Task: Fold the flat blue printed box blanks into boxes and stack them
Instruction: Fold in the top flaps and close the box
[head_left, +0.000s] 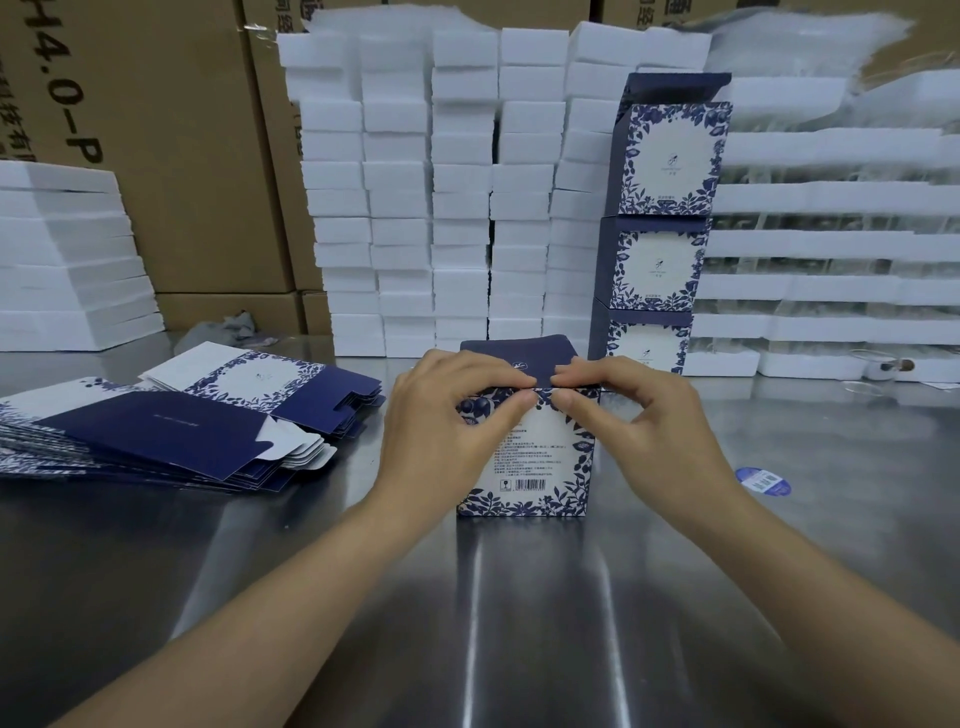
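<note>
A fanned pile of flat blue blanks (156, 436) lies at the left of the steel table (467, 623). At the centre an upright box (535, 467) stands on the table. The left hand (447, 415) pinches its top front edge and the right hand (639, 421) pinches the same edge just beside it, under the raised dark lid. Behind, to the right, three folded boxes (660, 260) stand stacked against white foam blocks (441, 208).

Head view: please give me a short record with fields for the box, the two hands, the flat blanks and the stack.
box: upright on the table, barcode side toward camera
left hand: pinches the box top edge
right hand: pinches the same edge
flat blanks: fanned pile, left
stack: three boxes, behind right, top lid open
</note>
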